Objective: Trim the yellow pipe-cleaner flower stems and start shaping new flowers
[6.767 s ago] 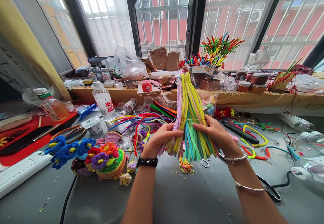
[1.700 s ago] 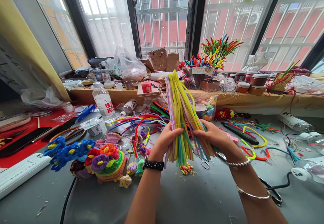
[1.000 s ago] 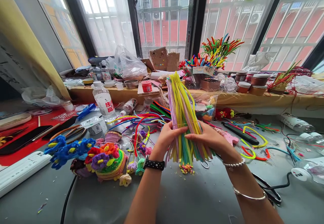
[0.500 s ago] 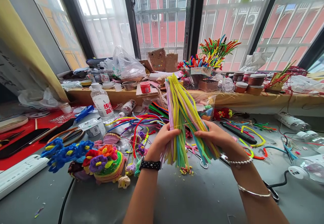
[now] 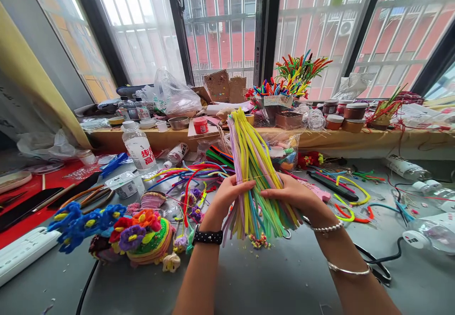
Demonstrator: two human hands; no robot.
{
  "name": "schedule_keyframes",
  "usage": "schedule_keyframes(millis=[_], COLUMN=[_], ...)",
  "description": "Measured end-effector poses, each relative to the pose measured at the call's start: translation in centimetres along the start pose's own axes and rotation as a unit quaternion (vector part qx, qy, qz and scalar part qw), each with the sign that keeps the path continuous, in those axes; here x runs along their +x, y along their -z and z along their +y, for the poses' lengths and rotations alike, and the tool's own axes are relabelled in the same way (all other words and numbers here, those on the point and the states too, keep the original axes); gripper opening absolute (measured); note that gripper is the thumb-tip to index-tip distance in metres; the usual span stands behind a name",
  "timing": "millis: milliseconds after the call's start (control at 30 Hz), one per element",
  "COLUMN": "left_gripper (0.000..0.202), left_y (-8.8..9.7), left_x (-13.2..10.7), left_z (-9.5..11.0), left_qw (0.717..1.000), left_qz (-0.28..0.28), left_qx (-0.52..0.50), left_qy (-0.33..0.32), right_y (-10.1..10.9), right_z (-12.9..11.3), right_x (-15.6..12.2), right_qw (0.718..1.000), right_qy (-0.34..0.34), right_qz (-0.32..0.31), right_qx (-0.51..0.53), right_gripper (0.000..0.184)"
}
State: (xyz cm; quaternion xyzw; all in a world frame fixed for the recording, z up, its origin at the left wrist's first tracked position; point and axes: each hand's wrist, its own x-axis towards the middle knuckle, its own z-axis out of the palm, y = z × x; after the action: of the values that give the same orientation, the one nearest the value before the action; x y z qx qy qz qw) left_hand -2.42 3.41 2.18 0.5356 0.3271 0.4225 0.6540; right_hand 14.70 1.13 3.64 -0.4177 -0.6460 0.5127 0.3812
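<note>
Between both hands — upright pastel pipe-cleaner bundle, ends fanned.

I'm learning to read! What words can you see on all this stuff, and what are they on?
"步高", in red, on the water bottle label.
Too blurred to read: black print on the small tube lying right of it.
Too small to read: the white tag under the standing pipe cleaners.

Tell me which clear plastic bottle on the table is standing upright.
The red-lettered bottle left of the pipe-cleaner bundle. The two bottles on the right lie on their sides.
</note>
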Motion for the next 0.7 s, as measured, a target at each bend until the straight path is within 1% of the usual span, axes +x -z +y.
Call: schedule_keyframes(millis=[67,167,267,367,467,567,633,700], left_gripper=[0.039,0.036,0.031,0.028,0.031,0.036,0.039,0.04], left_y=[-0.1,-0.5,-0.8,-0.8,-0.7,-0.7,-0.9,-1.0], left_x=[-0.3,-0.8,-1.2,-1.2,-1.1,-0.7,-0.4,-0.1], left_z=[0.3,0.8,1.1,1.3,1.2,0.7,0.3,-0.1], left_qw=[1.0,0.998,0.997,0.998,0.999,0.999,1.0,0.999], left_qz=[-0.007,-0.018,-0.019,-0.015,-0.01,-0.001,0.003,0.008], left_qx=[-0.009,-0.047,-0.065,-0.059,-0.048,-0.028,-0.017,-0.023], left_qy=[0.012,0.024,0.028,0.022,0.016,0.014,0.001,-0.026], right_y=[0.3,0.5,0.6,0.7,0.7,0.4,-0.1,-0.6], right_z=[-0.4,-0.7,-0.6,-0.4,-0.4,-0.4,-0.3,-0.2], right_x=[-0.5,-0.9,-1.0,-1.0,-0.8,-0.5,-0.2,0.0], right_qw=[0.999,0.995,0.991,0.989,0.989,0.994,0.997,0.999], right_qy=[-0.017,-0.022,-0.031,-0.032,-0.023,-0.026,-0.022,-0.008], right_qz=[-0.011,-0.034,-0.043,-0.047,-0.05,-0.041,-0.027,-0.022], right_qx=[0.035,0.096,0.122,0.138,0.135,0.097,0.067,0.049], right_gripper=[0.044,0.041,0.037,0.035,0.037,0.042,0.047,0.048])
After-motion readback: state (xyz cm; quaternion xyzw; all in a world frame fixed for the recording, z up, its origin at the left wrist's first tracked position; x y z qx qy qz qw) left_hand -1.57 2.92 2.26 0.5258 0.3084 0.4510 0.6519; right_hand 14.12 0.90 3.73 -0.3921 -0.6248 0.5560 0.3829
